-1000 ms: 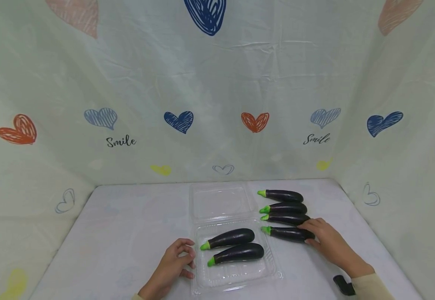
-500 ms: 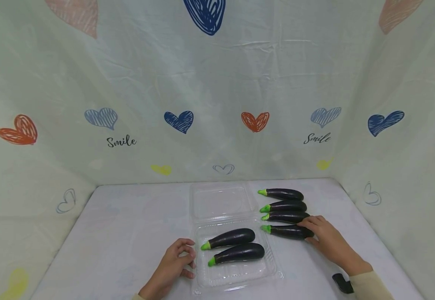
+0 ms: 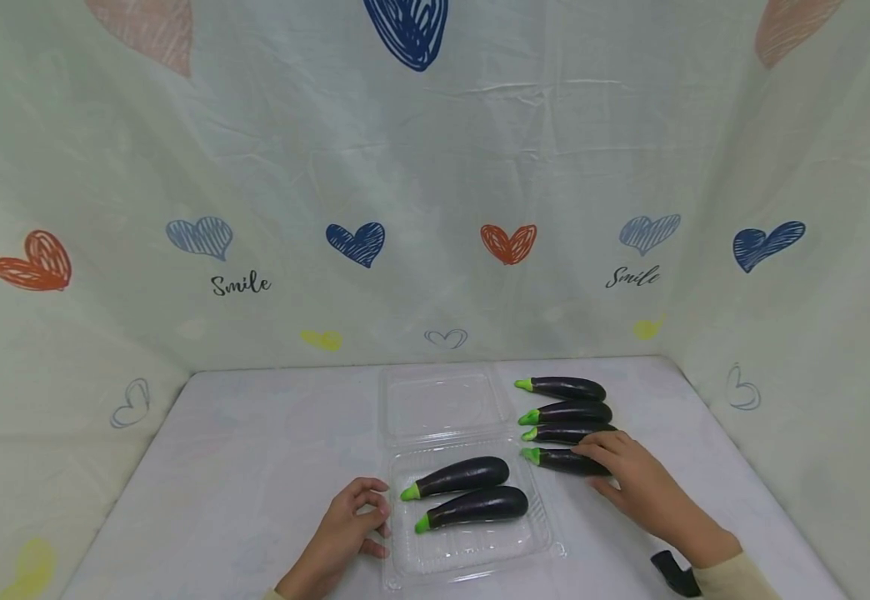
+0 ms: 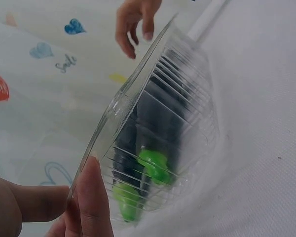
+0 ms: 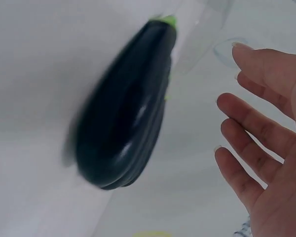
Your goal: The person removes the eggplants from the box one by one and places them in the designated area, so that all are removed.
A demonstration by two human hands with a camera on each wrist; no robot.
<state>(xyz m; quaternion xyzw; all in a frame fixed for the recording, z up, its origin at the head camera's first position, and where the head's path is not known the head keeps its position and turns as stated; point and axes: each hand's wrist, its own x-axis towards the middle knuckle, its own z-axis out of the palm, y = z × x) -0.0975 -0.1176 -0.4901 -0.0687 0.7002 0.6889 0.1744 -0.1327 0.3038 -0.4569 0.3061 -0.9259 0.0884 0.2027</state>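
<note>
In the head view, a clear plastic clamshell container (image 3: 465,552) lies with its lid folded back. Two dark purple eggplants, a farther one (image 3: 468,474) and a nearer one (image 3: 480,507), lie side by side in its base. My left hand (image 3: 345,525) pinches the container's left rim; the left wrist view shows thumb and fingers (image 4: 93,197) on either side of that edge. Several more eggplants lie in a column to the right. Over the nearest eggplant of that column (image 3: 558,460) hovers my right hand (image 3: 633,483), fingers spread and apart from it in the right wrist view.
The flat lid (image 3: 442,404) extends behind the base, just left of the eggplant column. A small black object (image 3: 675,573) lies beside the right sleeve. Cloth walls printed with hearts enclose the white table (image 3: 255,467) at back and sides.
My right hand has shifted left along the nearest eggplant, covering more of its body. The left hand and container have stayed in place.
</note>
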